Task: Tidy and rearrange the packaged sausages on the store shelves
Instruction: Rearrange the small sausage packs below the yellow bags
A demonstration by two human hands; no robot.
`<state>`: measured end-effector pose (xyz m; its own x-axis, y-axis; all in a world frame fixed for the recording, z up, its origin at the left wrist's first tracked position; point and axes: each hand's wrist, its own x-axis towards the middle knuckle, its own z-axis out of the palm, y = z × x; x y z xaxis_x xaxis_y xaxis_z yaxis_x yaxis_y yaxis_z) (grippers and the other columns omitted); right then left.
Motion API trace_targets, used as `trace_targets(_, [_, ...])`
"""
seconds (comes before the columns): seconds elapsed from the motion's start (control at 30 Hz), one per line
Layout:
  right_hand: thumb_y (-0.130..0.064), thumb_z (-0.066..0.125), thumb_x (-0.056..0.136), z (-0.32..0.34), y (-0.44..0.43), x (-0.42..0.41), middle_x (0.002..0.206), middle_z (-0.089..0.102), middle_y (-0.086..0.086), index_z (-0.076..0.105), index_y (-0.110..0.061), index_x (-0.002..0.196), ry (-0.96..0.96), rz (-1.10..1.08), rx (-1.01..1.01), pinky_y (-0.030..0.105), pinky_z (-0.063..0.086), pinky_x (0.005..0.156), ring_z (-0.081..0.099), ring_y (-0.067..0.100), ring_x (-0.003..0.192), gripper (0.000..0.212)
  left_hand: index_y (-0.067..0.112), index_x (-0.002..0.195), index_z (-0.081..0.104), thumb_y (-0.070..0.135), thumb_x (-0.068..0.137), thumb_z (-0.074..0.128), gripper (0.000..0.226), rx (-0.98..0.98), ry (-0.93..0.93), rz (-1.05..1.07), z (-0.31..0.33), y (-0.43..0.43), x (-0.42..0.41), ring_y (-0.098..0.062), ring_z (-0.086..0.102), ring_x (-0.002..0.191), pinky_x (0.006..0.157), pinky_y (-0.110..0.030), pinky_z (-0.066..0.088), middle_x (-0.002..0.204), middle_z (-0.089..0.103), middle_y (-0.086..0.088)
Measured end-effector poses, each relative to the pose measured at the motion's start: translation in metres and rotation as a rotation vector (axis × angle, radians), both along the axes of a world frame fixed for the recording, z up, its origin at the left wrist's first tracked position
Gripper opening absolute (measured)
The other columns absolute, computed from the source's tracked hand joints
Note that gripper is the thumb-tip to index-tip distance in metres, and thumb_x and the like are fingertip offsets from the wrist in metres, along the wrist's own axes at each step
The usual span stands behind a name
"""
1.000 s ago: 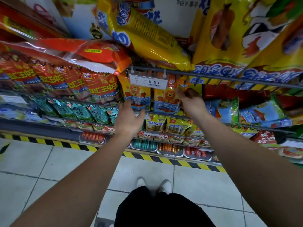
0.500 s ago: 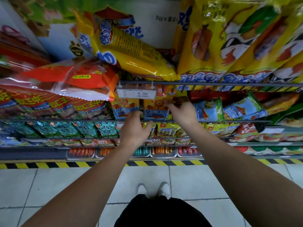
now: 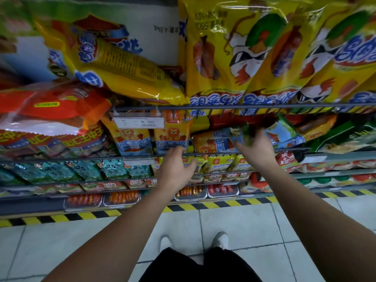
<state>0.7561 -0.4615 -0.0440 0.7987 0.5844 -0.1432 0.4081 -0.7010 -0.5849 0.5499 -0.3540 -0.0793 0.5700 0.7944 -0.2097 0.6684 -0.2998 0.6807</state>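
Observation:
Yellow lion-printed sausage packs (image 3: 173, 135) stand in a row behind the wire shelf rail (image 3: 223, 152), and one lion pack (image 3: 211, 143) lies on its side to their right. My left hand (image 3: 175, 165) is at the rail just below the standing lion packs, fingers relaxed and thumb spread, holding nothing. My right hand (image 3: 257, 148) reaches over the rail further right and grips a blurred blue-and-green sausage pack (image 3: 241, 134) by its lower edge. More blue-and-green packs (image 3: 282, 133) lie to the right of it.
A 9.90 price tag (image 3: 140, 122) hangs from the upper rail. Large yellow packs (image 3: 223, 58) fill the shelf above, red packs (image 3: 50, 106) the left. Teal packs (image 3: 81, 169) and trays of loose sausages (image 3: 122, 197) sit lower. A yellow-black stripe (image 3: 203, 206) edges the tiled floor.
My right hand has moved right, from the lion packs to the blue-and-green pack, and taken hold of it. My left hand has shifted right along the rail. The view has tilted up.

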Motion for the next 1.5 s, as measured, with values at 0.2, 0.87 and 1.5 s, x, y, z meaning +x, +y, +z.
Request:
trace_targets(0.2, [-0.051, 0.076, 0.079, -0.009, 0.009, 0.012, 0.115, 0.051, 0.012, 0.046, -0.007, 0.129, -0.067, 0.186, -0.168, 0.041, 0.039, 0.088, 0.046, 0.038, 0.115, 0.073, 0.014, 0.132, 0.052, 0.039, 0.093, 0.062, 0.047, -0.064, -0.061, 0.114, -0.001, -0.010, 0.026, -0.021, 0.049, 0.122, 0.100, -0.035, 0.043, 0.129, 0.055, -0.003])
trace_targets(0.87, [-0.012, 0.079, 0.082, -0.001, -0.065, -0.007, 0.104, 0.073, 0.002, 0.056, -0.018, 0.110, 0.651, -0.111, 0.665, 0.040, 0.057, 0.090, 0.071, 0.013, 0.097, 0.036, 0.019, 0.104, 0.063, 0.040, 0.083, 0.075, 0.033, -0.911, -0.521, 0.510, 0.013, -0.065, 0.070, -0.023, 0.067, 0.105, 0.094, -0.042, 0.052, 0.114, 0.070, -0.005])
trace_targets(1.5, [-0.026, 0.074, 0.075, -0.031, -0.092, -0.025, 0.113, 0.072, 0.015, 0.055, 0.000, 0.126, 1.165, -0.101, 0.566, 0.042, 0.051, 0.085, 0.067, 0.027, 0.100, 0.061, 0.017, 0.109, 0.066, 0.015, 0.082, 0.078, 0.030, -0.746, -0.752, 0.504, 0.033, -0.065, 0.059, -0.019, 0.073, 0.092, 0.063, -0.030, 0.052, 0.103, 0.076, 0.000])
